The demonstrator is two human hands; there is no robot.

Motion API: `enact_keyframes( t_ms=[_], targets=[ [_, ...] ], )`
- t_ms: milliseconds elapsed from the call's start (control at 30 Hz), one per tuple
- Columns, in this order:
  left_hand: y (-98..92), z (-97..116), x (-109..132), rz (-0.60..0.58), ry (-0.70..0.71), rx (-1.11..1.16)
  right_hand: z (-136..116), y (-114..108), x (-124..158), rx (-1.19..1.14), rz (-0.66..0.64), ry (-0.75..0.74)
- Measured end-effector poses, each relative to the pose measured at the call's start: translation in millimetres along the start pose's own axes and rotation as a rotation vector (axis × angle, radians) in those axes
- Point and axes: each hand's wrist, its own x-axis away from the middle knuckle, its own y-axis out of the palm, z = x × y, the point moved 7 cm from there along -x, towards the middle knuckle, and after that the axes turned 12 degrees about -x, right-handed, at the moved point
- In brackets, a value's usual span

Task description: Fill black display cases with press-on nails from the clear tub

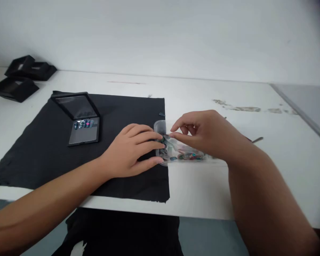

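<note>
A clear plastic box (201, 161) full of small shiny coloured pieces that look like false nails straddles the right edge of the black cloth (138, 186). My left hand (136, 151) lies over the box's left end with fingers stretched out and slightly apart, their tips at its rim and contents. Above the box, my right hand (200, 131) has its thumb and index finger brought close together in a pinch; whatever is between them is too small to make out. Left of my hands stands an open black case (84, 135) holding a row of blue false nails (81, 124), one with pink.
Several black open boxes (14, 89) sit at the back left of the white table (197, 199). A small dark piece (162, 114) lies near the cloth's right edge. Thin dark stick-like items (257, 139) lie beyond my right wrist. A white wall rises behind.
</note>
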Motion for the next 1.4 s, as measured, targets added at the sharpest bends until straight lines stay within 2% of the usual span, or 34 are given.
enact_keyframes(
  t_ms=[67, 233, 367, 500, 600, 933, 1100, 1400],
  targets=[
    [0.4, -5.7, 4.4, 0.003, -0.008, 0.077, -1.4, 6.6, 4.5, -0.007, -0.011, -0.041],
    [-5.0, -20.2, 4.2, 0.028, -0.071, 0.161, -2.0, 23.6, 10.0, 0.014, -0.156, -0.056],
    [-8.0, -17.4, 5.3, 0.041, -0.037, 0.108, -7.5, 42.1, 8.5, 0.035, -0.295, -0.063],
    [-6.1, -16.8, 9.3, 0.007, -0.088, 0.16, -10.9, 60.1, 7.8, 0.031, -0.4, -0.096],
    [-5.4, -17.7, 9.2, -0.005, -0.121, 0.168, -5.0, 61.3, 6.9, 0.077, -0.377, -0.064],
    [-6.1, -15.8, 9.0, -0.029, -0.172, 0.189, 8.6, 44.5, 7.0, 0.148, -0.245, -0.015],
    [-3.0, -17.3, 10.6, -0.069, -0.209, 0.204, 9.2, 45.0, 10.0, 0.163, -0.256, 0.006],
    [-3.4, -14.7, 7.3, -0.05, -0.16, 0.21, 7.3, 48.5, 10.8, 0.245, -0.271, -0.008]
  ],
)
